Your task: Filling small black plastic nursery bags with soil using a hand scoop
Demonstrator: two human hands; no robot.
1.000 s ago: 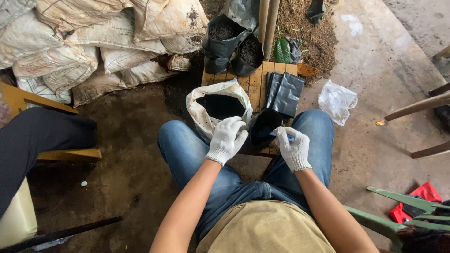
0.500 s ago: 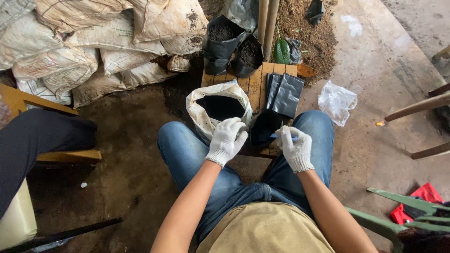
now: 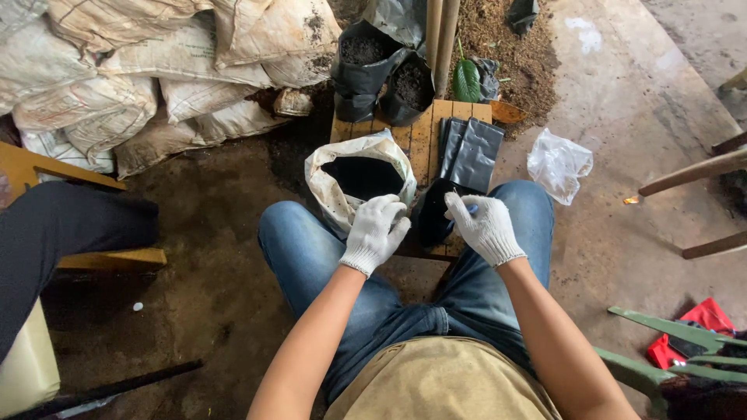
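Note:
I sit with both hands in white knit gloves over my knees. My left hand [image 3: 377, 230] hovers with fingers spread at the near rim of a white sack [image 3: 336, 196] holding dark soil. My right hand [image 3: 484, 227] grips a small blue-handled tool, its end over an open black plastic grow bag [image 3: 433, 214] that stands between my knees on a low wooden board [image 3: 424, 140]. A stack of flat black bags [image 3: 473, 152] lies on the board just beyond.
Two filled black grow bags [image 3: 381, 74] stand at the board's far end beside wooden poles and a soil heap [image 3: 513, 58]. Stacked sacks [image 3: 140, 70] fill the far left. A clear plastic bag [image 3: 559, 163] lies right; another person's leg [image 3: 62, 225] left; green chair [image 3: 661, 350] near right.
My right hand has moved left and slightly up, closer over the open black bag. My left hand has hardly shifted.

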